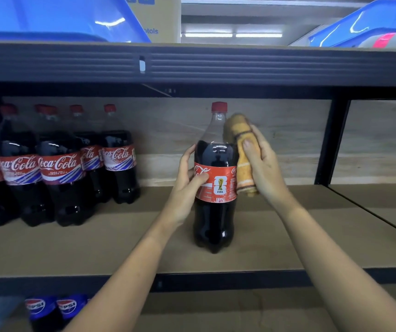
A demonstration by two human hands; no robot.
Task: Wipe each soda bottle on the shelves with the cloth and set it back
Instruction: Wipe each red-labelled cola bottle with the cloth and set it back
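A wiping step is under way. The left hand (189, 173) grips the bottle (216, 183) at its label, steadying it upright near the shelf's (96, 240) front edge, well apart from the row (55, 164) at the back left. The right hand (261, 161) holds the cloth (241, 149) against the bottle's right shoulder. Whether the base rests on the shelf is hard to tell. Next comes turning it to reach the unwiped sides.

The held cola bottle's red label (216, 184) reads "FIFA" and "JPN", the shelved bottles' labels (59, 167) read "Coca-Cola", and the lower bottles' labels (66, 306) read "PEPSI".
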